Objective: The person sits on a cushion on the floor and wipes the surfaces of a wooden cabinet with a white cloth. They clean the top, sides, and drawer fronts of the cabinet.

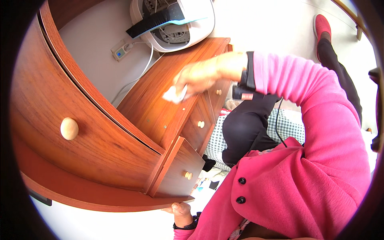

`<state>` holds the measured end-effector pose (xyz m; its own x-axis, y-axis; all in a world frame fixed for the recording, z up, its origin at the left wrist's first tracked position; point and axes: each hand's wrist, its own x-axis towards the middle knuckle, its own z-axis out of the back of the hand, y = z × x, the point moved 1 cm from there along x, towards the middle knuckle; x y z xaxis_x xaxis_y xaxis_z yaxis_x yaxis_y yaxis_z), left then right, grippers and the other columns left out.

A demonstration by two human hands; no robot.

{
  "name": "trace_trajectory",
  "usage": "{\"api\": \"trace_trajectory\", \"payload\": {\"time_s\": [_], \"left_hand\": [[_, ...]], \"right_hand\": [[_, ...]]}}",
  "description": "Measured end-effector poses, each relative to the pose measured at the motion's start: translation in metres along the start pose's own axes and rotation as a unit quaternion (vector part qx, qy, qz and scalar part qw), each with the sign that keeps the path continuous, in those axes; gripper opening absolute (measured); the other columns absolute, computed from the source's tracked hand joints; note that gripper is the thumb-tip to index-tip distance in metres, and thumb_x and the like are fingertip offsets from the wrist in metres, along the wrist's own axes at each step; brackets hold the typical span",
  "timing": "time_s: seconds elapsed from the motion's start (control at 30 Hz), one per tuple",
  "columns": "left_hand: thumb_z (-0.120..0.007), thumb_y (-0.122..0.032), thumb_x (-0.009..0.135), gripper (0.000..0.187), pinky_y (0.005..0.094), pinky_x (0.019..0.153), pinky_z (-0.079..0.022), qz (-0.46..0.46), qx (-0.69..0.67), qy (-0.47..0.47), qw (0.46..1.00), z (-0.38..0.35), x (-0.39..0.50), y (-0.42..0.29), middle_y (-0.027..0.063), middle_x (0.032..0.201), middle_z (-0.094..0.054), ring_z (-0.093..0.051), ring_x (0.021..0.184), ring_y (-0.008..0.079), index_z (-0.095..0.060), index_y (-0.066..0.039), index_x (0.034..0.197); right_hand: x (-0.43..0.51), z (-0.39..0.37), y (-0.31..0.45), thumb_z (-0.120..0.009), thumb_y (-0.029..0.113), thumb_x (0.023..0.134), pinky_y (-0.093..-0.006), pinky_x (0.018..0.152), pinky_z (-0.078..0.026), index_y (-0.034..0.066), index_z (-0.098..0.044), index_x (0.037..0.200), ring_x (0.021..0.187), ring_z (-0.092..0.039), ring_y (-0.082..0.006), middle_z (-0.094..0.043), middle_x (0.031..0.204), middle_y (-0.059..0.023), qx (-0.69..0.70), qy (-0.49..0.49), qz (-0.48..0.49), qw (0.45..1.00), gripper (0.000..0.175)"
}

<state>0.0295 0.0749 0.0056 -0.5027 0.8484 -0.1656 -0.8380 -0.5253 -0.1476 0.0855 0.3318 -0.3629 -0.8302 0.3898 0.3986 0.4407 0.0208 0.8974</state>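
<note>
My right hand [198,76] is closed around a crumpled white cloth or tissue [175,94], just over the wooden top [156,99] of a low cabinet. Motion blurs the hand, and I cannot tell whether the cloth touches the wood. At the bottom of the view, my left hand [182,211] grips the edge of a reddish-brown wooden board [120,207], its fingers partly hidden. Above that board is a wood-grain drawer front [90,132] with a round pale knob [69,128]. Smaller drawer fronts with knobs [188,175] run along the cabinet's side.
A white appliance [198,25] stands at the cabinet's far end, with a black-bristled brush [159,21] across it. Its white cord [147,69] runs near a power adapter [120,53] by the wall. Checked fabric [216,144] lies below my knee. Another person's red shoe [323,27] is at upper right.
</note>
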Motion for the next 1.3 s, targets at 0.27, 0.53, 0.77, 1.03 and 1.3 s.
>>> {"api": "trace_trajectory", "payload": {"time_s": [0.27,0.53,0.77,1.03,1.3], "left_hand": [[-0.040,-0.053,0.095,0.085,0.0475,0.113,-0.023,-0.013,-0.002,-0.006,1.000,0.000,0.011,-0.012,0.0202,0.156,-0.008,-0.022,0.140,0.0310,-0.003,-0.003,0.152],[-0.039,-0.052,0.095,0.083,0.0475,0.112,-0.026,-0.010,0.030,0.007,0.999,0.002,0.013,-0.015,0.0224,0.153,-0.015,-0.027,0.137,0.0320,-0.007,0.000,0.150],[-0.040,-0.059,0.093,0.088,0.0484,0.110,-0.028,0.003,-0.006,-0.022,1.000,-0.006,0.016,-0.020,0.0231,0.150,-0.021,-0.031,0.134,0.0326,-0.009,0.001,0.149],[-0.036,-0.061,0.094,0.087,0.0488,0.107,-0.033,0.006,0.046,-0.029,0.998,-0.006,0.015,-0.023,0.0239,0.150,-0.021,-0.033,0.132,0.0342,-0.009,0.001,0.149],[-0.035,-0.055,0.097,0.086,0.0481,0.112,-0.026,-0.046,0.088,-0.010,0.995,0.012,0.000,-0.001,0.0239,0.155,-0.009,-0.023,0.140,0.0336,-0.001,0.003,0.150]], "right_hand": [[-0.041,0.022,-0.034,-0.065,0.012,0.077,-0.0433,0.080,-0.050,0.0092,-0.070,0.088,0.093,-0.064,-0.0343,-0.068,0.090,-0.0140,-0.193,0.078,-0.205,0.957,0.012],[-0.034,0.010,-0.006,-0.064,0.024,0.079,-0.0444,0.078,-0.051,0.0114,-0.071,0.089,0.090,-0.065,-0.0367,-0.069,0.091,-0.0162,-0.116,0.031,-0.111,0.987,0.017],[0.006,-0.005,0.058,-0.062,0.014,0.079,-0.0414,0.080,-0.051,0.0107,-0.072,0.093,0.094,-0.065,-0.0338,-0.070,0.093,-0.0129,-0.132,0.088,-0.099,0.982,0.017],[-0.032,0.026,-0.009,-0.057,0.031,0.088,-0.0436,0.077,-0.051,0.0068,-0.071,0.087,0.090,-0.065,-0.0359,-0.069,0.090,-0.0166,-0.184,0.111,-0.310,0.926,0.027],[0.066,-0.004,0.024,-0.059,0.014,0.084,-0.0425,0.086,-0.050,0.0148,-0.068,0.112,0.101,-0.063,-0.0338,-0.069,0.101,-0.0141,-0.014,0.056,-0.168,0.984,0.030]]}}
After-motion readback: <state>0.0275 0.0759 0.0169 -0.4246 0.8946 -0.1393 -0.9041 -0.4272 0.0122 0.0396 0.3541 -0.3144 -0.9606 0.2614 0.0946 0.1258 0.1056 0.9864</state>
